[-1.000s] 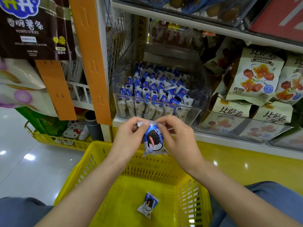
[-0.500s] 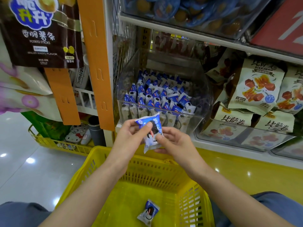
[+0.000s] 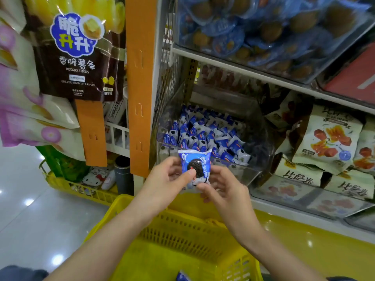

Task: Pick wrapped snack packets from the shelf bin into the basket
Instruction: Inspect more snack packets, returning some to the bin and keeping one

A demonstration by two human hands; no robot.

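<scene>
In a shop aisle, the clear bin (image 3: 241, 169) on the shelf (image 3: 269, 206) is full of snack packets (image 3: 203, 134), while the left hand (image 3: 164, 179) and right hand (image 3: 225, 189) both pinch the held packet (image 3: 195, 166) just in front of it, above the yellow basket (image 3: 182, 232), where only one dropped packet (image 3: 182, 276) shows, so the task seems barely begun.

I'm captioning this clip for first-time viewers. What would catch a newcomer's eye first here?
First the blue-and-white snack packet at centre, pinched between the left hand and the right hand. Just behind it sits the clear bin packed with matching packets, and below, the bright yellow basket fills the bottom of the view. A large dark potato sticks bag hangs at upper left.
</scene>
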